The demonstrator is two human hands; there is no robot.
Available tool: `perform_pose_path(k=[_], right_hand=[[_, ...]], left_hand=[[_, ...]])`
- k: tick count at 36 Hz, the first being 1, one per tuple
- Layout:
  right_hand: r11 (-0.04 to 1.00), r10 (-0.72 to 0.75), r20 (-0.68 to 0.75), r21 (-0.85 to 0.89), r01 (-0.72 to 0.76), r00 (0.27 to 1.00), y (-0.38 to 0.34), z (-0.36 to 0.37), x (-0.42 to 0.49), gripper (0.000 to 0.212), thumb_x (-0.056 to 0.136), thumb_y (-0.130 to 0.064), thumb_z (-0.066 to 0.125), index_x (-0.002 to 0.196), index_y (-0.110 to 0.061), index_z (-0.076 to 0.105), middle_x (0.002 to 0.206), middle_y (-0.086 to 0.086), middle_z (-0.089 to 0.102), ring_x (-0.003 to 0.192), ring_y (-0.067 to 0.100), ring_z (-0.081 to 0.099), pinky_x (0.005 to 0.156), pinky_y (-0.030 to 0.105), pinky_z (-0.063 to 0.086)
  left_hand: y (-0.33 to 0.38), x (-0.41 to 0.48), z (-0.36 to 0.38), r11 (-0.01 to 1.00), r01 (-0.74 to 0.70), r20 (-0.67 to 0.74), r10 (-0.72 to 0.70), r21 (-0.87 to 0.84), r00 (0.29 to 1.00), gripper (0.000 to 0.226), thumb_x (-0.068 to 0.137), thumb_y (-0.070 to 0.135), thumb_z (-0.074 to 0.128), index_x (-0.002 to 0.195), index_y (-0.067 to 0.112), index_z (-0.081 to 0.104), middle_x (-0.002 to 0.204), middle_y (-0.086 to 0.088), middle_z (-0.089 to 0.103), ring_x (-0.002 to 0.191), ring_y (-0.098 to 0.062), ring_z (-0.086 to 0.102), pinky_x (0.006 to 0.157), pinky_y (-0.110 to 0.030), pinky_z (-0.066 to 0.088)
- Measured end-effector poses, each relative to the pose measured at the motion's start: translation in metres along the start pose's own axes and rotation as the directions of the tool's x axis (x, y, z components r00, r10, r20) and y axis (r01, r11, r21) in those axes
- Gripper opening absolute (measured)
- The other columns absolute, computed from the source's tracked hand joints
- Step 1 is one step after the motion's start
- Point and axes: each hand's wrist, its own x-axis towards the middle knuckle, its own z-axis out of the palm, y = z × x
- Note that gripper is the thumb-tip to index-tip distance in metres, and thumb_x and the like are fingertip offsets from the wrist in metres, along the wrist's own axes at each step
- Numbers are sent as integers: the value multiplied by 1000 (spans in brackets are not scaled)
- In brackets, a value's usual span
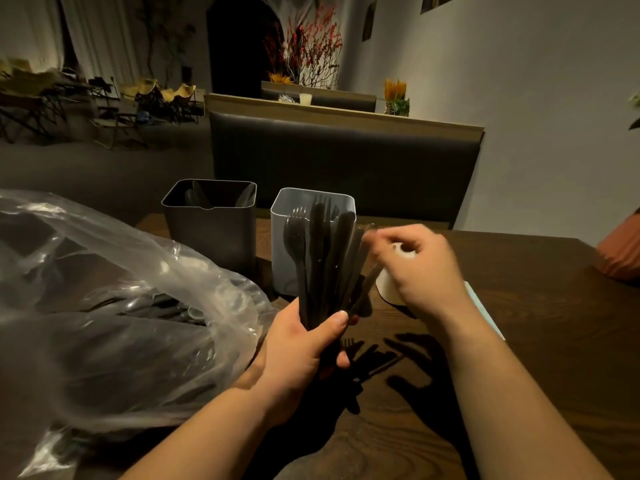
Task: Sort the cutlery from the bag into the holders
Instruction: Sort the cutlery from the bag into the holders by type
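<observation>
- A bundle of cutlery point(320, 258), black forks and knives, is held upright above the table point(519, 341), just in front of the grey holder point(281, 220). Its handles are wrapped by the curled fingers point(334, 323) of the left hand point(301, 348).
- The right hand point(419, 268) is seen at the bundle's right edge, its fingers curled toward the top of one piece. Motion blur hides whether that piece is actually pinched, so this cannot be told.
- More cutlery is seen standing in the grey holder, and some in the dark holder point(211, 233) just to its left. A heap is visible inside the clear bag point(104, 271) on the left of the table.
- If one piece is pulled out, its neighbours could be dragged along, since the pieces are packed tightly and fork tines may be caught on each other.
- If the left grip is loosened during the pull, the bundle could fan out and be spilled onto the table.
- A piece could be dropped into the wrong holder, because every piece is the same black and the light is dim.
- The grey holder looks light and could be tipped if it is struck by the bundle.
- A white object point(386, 285) lies under the right hand and could be knocked by it.
- Loose plastic from the bag bulges against the left wrist and crowds that side.
- A dark bench seat point(346, 157) stands behind the table, well clear of the work.
</observation>
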Motion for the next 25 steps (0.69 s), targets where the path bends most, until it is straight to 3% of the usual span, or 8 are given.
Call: perform_pose_path(k=[3,5,7,11,15,18,21,25], right_hand=[[994,16,60,105,-22,998,-9,8,-15,22,86,-43,71,83,-22,76,92,1,66,80,-4,62,62,13,49],[982,23,24,185,-27,999,-10,8,-18,15,91,-21,70,79,-12,75,89,5,65,69,-9,61,54,5,45],[959,58,-22,279,-49,998,-6,6,-18,15,93,-15,67,83,-7,75,94,7,67,73,-9,63,55,3,44],[935,107,-82,346,-73,991,-2,6,-19,15,96,-12,63,88,-7,75,99,4,69,77,-12,64,58,1,43],[926,133,-114,369,-83,984,-2,10,-21,15,96,-14,64,84,-13,74,89,-3,71,76,-9,65,61,7,47],[796,321,-147,578,-182,936,-2,-4,-16,16,97,-23,62,88,-13,71,88,-1,70,77,-2,64,70,23,43],[699,416,-148,684,-211,897,7,-22,-13,19,97,-31,61,87,-19,73,92,1,69,96,12,61,80,33,41],[526,472,-22,810,-261,881,16,-23,-17,23,96,-31,62,105,-14,73,90,0,69,78,12,59,74,25,50]], left_hand=[[1,-1,-1,996,74,32,-76,43,997,30,94,14,64,122,6,56,91,-16,72,56,-20,57,69,-43,50],[1,-1,-3,992,94,38,-98,88,994,30,93,17,65,121,7,57,91,-14,72,58,-19,58,64,-37,50],[1,0,-3,991,71,41,-76,116,996,28,94,17,64,119,6,59,83,-13,70,59,-18,59,59,-32,50],[1,2,-2,992,48,39,-53,120,998,24,97,14,62,117,1,59,67,-10,63,56,-20,55,55,-27,48],[4,2,-2,990,89,24,-92,111,995,17,95,9,63,111,3,60,65,-7,63,50,-17,52,50,-26,46],[2,1,-5,965,94,-23,-91,245,996,11,93,9,66,104,9,63,66,-4,65,51,-16,53,48,-25,46],[0,0,-4,971,83,-55,-72,226,996,7,94,10,65,100,8,62,63,-3,62,51,-17,52,48,-25,46],[-4,3,-2,977,40,-128,-14,208,992,8,94,12,65,98,6,62,58,-4,59,48,-15,53,46,-23,46]])
